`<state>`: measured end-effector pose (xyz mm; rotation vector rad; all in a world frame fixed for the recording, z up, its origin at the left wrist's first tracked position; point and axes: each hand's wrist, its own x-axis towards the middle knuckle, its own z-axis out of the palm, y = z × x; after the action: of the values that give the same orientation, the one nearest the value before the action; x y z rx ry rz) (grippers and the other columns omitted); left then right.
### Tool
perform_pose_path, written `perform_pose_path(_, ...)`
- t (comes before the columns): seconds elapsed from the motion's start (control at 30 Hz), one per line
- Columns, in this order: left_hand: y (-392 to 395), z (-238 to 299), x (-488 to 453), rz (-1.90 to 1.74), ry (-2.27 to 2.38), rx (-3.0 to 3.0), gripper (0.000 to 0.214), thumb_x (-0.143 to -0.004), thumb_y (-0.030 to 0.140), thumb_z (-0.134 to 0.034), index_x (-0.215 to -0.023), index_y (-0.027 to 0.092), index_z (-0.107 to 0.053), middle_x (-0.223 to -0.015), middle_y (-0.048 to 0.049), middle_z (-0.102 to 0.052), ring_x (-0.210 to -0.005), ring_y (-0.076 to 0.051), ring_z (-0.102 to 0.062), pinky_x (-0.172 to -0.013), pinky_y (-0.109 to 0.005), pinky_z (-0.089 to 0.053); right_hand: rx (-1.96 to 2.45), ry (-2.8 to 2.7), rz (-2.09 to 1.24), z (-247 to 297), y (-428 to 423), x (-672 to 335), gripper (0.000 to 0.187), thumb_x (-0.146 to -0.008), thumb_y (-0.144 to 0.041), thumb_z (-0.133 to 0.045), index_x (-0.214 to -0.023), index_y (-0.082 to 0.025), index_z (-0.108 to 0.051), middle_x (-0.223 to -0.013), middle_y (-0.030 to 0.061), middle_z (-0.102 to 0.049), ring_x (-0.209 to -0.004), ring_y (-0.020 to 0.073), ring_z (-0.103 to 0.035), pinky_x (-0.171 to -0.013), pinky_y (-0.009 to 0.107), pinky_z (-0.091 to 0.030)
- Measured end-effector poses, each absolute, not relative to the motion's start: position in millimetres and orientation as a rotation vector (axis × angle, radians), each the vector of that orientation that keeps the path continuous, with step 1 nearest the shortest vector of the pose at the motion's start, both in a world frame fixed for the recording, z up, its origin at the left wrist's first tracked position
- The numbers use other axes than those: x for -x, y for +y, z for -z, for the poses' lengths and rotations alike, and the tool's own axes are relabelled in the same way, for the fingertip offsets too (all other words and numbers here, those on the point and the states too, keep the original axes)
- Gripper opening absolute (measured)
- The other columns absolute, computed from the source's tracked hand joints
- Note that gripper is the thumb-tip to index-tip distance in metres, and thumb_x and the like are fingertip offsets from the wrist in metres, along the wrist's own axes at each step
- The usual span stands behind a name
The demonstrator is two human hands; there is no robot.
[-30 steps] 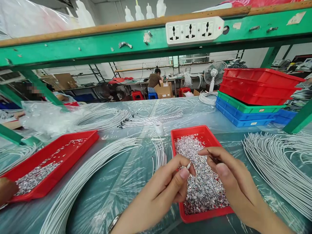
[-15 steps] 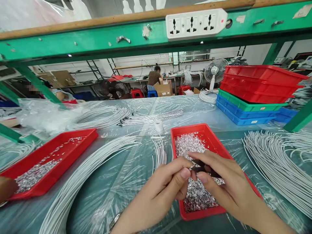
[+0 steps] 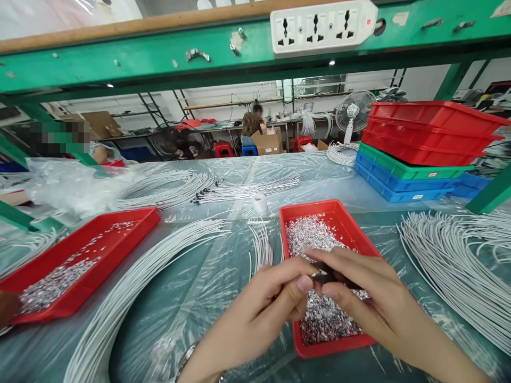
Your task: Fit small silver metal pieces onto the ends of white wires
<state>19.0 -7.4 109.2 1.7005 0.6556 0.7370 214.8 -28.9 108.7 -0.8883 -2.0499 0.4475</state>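
My left hand (image 3: 259, 314) and my right hand (image 3: 359, 298) meet fingertip to fingertip over a red tray (image 3: 333, 213) filled with small silvery metal pieces (image 3: 319, 314). The left thumb and forefinger are pinched on the end of a thin white wire, mostly hidden by the fingers. The right fingers are pinched on a small dark part (image 3: 325, 276) pressed against the left fingertips. A bundle of white wires (image 3: 139, 282) lies to the left of the tray.
A second red tray (image 3: 115, 250) with metal pieces lies at the left, another person's hand (image 3: 6, 308) at its near end. More white wires (image 3: 451, 260) fan out at the right. Stacked red, green and blue trays (image 3: 419, 154) stand behind. A green shelf beam with a socket strip (image 3: 321, 26) hangs overhead.
My right hand moved left until its fingertips met the left hand's. The dark part it holds now touches the wire end that was visible a second ago.
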Motion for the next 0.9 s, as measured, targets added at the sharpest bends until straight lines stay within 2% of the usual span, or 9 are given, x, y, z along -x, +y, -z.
perform_pose_path(0.1, -7.5, -108.9, -19.0, -0.761, 0.675, -1.768, 0.031, -0.100, 0.042, -0.039, -0.081, 0.020, -0.050, -0.060, 0.0051, -0.042, -0.051, -0.008, -0.033, -0.046, -0.021, -0.025, 0.887, -2.039, -0.509, -109.4, -28.7, -215.2, 0.040, -0.101, -0.029, -0.049, -0.139, -0.041, -0.042, -0.113, -0.0042, -0.064, -0.099, 0.0147, -0.062, -0.083, 0.026, -0.048)
perform_pose_path(0.23, -7.8, -108.7, -19.9, -0.790, 0.685, -1.811, 0.029, -0.100, 0.038, -0.040, -0.081, 0.019, -0.050, -0.060, 0.0045, -0.045, -0.053, -0.008, -0.038, -0.047, -0.020, -0.029, 0.884, -2.037, -0.550, -109.5, -30.1, -216.8, 0.042, -0.102, -0.030, -0.048, -0.141, -0.041, -0.040, -0.109, -0.0024, -0.063, -0.097, 0.0154, -0.062, -0.081, 0.026, -0.049)
perform_pose_path(0.43, -8.1, -109.2, -20.7, -0.906, 0.647, -2.035, 0.021, -0.101, 0.026, -0.041, -0.084, 0.019, -0.052, -0.061, 0.0055, -0.046, -0.052, -0.007, -0.038, -0.051, -0.021, -0.031, 0.891, -2.015, -0.575, -110.7, -31.3, -214.9, 0.041, -0.100, -0.026, -0.051, -0.139, -0.040, -0.044, -0.107, -0.0033, -0.064, -0.097, 0.0142, -0.062, -0.081, 0.024, -0.049)
perform_pose_path(0.63, -9.7, -112.1, -22.8, -0.918, 0.711, -2.168, 0.020, -0.101, 0.024, -0.040, -0.086, 0.022, -0.053, -0.061, 0.0069, -0.043, -0.051, -0.007, -0.034, -0.050, -0.020, -0.029, 0.878, -1.975, -0.597, -112.8, -34.5, -211.5, 0.045, -0.098, -0.019, -0.054, -0.136, -0.041, -0.046, -0.108, -0.0067, -0.064, -0.100, 0.0104, -0.061, -0.083, 0.018, -0.048)
perform_pose_path(0.8, -9.6, -109.5, -23.8, -0.905, 0.737, -2.190, 0.020, -0.101, 0.023, -0.041, -0.083, 0.021, -0.049, -0.059, 0.0070, -0.043, -0.050, -0.006, -0.035, -0.051, -0.019, -0.029, 0.889, -1.963, -0.591, -111.4, -35.0, -210.6, 0.043, -0.098, -0.019, -0.054, -0.135, -0.039, -0.047, -0.109, -0.0081, -0.064, -0.101, 0.0078, -0.061, -0.084, 0.013, -0.048)
perform_pose_path(0.9, -9.6, -107.7, -23.1, -0.919, 0.722, -2.186, 0.019, -0.101, 0.023, -0.040, -0.084, 0.021, -0.050, -0.061, 0.0066, -0.045, -0.051, -0.007, -0.036, -0.052, -0.020, -0.031, 0.897, -1.963, -0.544, -111.0, -35.5, -210.0, 0.036, -0.097, -0.020, -0.054, -0.132, -0.030, -0.052, -0.112, -0.0055, -0.065, -0.103, 0.0081, -0.062, -0.085, 0.011, -0.048)
